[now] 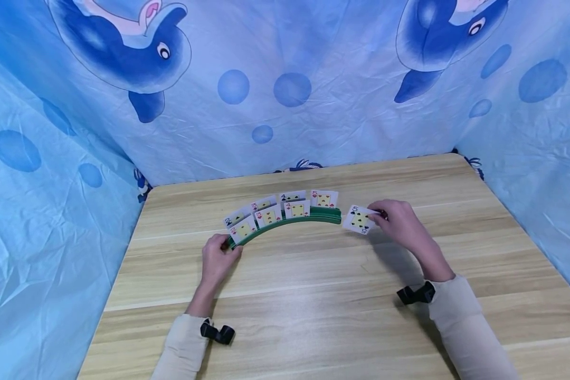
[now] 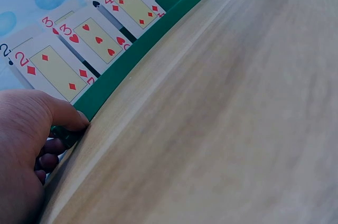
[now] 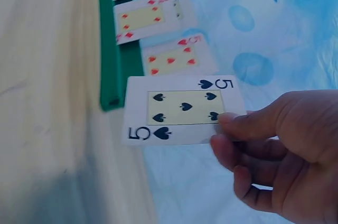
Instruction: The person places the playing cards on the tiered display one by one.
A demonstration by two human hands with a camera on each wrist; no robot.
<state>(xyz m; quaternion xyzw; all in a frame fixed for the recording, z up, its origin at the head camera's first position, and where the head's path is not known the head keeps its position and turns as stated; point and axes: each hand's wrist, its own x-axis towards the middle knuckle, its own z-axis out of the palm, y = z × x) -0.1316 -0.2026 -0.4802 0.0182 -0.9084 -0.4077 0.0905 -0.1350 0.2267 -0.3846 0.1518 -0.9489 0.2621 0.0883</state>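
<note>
A curved green card holder [image 1: 325,215] stands on the table, bearing playing cards upright in two rows. In front are the two of diamonds [image 2: 58,71], a three of hearts [image 2: 97,39] and the four of diamonds [image 2: 129,6]; behind them show a two, a three, a black four and the five of hearts [image 1: 324,199]. My left hand [image 1: 218,258] grips the holder's left end between thumb and fingers. Just off its right end, my right hand [image 1: 399,221] pinches the five of spades [image 3: 185,109] by one edge, face visible, apart from the holder.
The wooden table [image 1: 294,295] extends around the holder on all sides. Blue cloth [image 1: 266,47] printed with whales and bubbles hangs behind the table and at both sides. A black wrist camera [image 1: 217,333] sits on the left sleeve, another camera [image 1: 416,293] on the right.
</note>
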